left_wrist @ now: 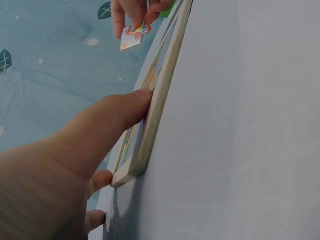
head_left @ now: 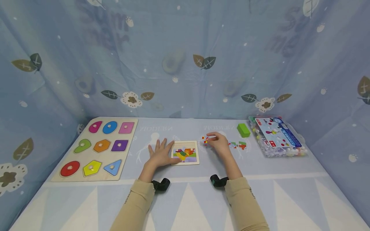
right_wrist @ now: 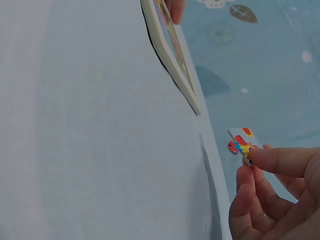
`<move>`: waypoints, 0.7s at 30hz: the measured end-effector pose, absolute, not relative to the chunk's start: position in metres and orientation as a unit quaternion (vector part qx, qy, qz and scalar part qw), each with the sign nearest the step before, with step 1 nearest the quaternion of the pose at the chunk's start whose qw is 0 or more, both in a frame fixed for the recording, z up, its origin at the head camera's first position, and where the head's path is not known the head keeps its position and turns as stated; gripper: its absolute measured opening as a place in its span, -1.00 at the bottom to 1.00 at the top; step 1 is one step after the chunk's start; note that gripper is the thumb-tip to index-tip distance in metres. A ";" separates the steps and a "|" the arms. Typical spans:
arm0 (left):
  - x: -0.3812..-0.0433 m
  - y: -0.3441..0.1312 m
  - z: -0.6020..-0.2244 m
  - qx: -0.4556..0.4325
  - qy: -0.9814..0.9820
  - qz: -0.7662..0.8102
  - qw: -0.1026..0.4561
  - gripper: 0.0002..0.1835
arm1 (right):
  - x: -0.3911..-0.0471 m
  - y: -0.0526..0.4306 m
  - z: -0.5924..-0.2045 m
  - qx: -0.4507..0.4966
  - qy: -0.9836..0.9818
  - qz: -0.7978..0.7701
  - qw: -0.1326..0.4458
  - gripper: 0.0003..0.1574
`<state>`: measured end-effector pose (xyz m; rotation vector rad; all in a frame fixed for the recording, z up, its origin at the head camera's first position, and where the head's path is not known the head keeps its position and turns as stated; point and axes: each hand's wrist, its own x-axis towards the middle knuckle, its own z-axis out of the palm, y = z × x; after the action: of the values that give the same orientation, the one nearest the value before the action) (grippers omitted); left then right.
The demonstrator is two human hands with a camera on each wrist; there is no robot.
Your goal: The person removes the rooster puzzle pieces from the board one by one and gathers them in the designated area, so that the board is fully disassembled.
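A small wooden jigsaw tray lies on the table, with a colourful picture of pieces in its lower part and bare wood above. My left hand has its fingers spread to the left of the tray, and its thumb rests on the tray's near left part. Just off the tray's right side, my right hand pinches a jigsaw piece with red, yellow and blue print between thumb and fingertips. In the right wrist view that piece is lifted and tilted. Loose jigsaw pieces lie to the right of this hand.
A wooden shape board with knobbed coloured shapes lies at the left. Toward the back right are a green block and a clear box of beads with a printed card. A blue curtain hangs behind the table.
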<state>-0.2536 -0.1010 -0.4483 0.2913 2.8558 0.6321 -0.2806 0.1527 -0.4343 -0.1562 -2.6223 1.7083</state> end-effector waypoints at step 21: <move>-0.254 -0.102 -0.448 0.098 0.965 0.223 0.100 0.00 | -0.287 0.189 -0.437 -0.090 -0.821 0.563 0.022 -0.55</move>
<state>-0.2543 -0.1017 -0.4483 0.2887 2.8510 0.6598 -0.2866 0.1893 -0.4366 -0.2803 -2.5440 1.7462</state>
